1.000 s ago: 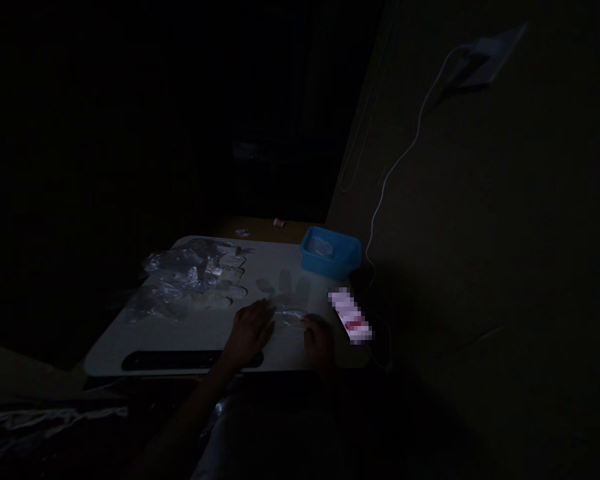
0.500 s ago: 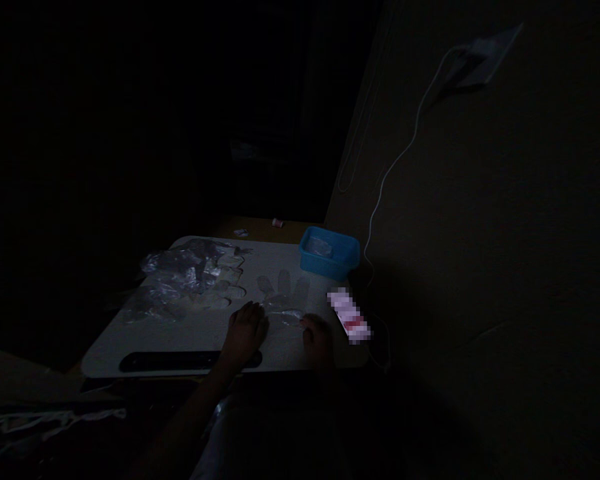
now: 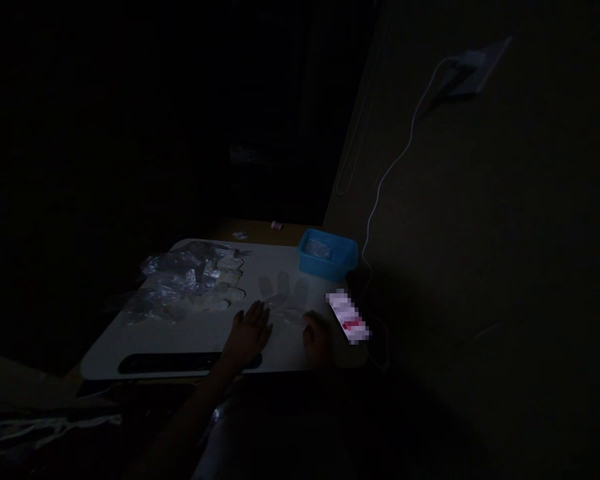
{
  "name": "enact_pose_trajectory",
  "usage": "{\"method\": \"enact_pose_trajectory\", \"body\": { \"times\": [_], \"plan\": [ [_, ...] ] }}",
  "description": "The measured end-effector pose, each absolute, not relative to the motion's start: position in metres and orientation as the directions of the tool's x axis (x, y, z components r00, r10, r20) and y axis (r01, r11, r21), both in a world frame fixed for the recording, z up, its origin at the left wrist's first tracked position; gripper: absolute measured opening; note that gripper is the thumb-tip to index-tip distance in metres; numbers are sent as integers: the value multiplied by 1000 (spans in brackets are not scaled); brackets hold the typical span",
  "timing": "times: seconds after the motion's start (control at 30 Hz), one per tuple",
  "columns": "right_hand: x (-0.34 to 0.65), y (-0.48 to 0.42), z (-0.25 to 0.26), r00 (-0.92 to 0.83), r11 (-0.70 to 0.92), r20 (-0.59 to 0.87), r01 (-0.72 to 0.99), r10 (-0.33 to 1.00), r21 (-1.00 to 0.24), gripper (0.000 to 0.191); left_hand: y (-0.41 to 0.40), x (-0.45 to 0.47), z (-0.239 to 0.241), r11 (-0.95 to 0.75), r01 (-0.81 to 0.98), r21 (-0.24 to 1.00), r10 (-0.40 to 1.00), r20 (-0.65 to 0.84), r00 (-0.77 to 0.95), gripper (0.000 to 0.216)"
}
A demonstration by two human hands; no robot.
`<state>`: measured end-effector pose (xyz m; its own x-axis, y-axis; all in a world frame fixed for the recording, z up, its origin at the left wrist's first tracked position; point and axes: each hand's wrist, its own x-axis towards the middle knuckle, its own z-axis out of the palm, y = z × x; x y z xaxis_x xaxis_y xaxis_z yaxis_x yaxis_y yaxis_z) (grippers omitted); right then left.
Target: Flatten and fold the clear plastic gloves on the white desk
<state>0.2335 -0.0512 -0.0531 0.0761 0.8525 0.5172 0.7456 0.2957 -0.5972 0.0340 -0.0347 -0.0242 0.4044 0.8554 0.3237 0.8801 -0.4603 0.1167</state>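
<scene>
The scene is very dark. My left hand [image 3: 249,332] lies on the white board [image 3: 145,333] with its fingers stretched forward, touching the cuff end of a clear plastic glove [image 3: 283,299] that lies flat with its fingers pointing away. My right hand [image 3: 316,337] rests on the glove's right side with its fingers curled; what it grips, if anything, is too dim to make out.
A heap of clear plastic gloves [image 3: 185,283] covers the board's left part. A blue tub [image 3: 327,253] stands at the back right, a lit phone [image 3: 349,317] beside my right hand. A white cable [image 3: 390,173] runs up the wall to a socket [image 3: 473,70].
My left hand drew back slightly from the glove and then spread its fingers forward again. The view shifted a little; my right hand has stayed put.
</scene>
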Motion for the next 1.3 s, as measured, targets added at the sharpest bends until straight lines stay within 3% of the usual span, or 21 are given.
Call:
{"method": "enact_pose_trajectory", "body": {
  "times": [0.13,0.33,0.43,0.8,1.1,1.3],
  "plan": [
    [227,-42,-31,-12,318,499,784,867,-534,36,-34,34,-24,-454,885,108,858,322,401,43],
    [198,-31,0,-379,499,367,804,849,-324,37,-35,33,-22,-459,883,104,855,323,406,41],
    [184,-29,-2,-464,544,320,805,826,-238,36,-35,33,-22,-460,882,108,857,316,408,40],
    [202,-7,-2,-346,417,345,895,872,-156,39,-33,33,-25,-474,871,125,850,321,417,41],
    [189,-10,-9,-513,588,366,798,776,-129,37,-34,34,-24,-466,875,130,851,336,403,34],
    [208,4,-8,-364,444,381,884,850,-146,38,-35,34,-21,-463,875,143,854,335,397,40]
  ]
}}
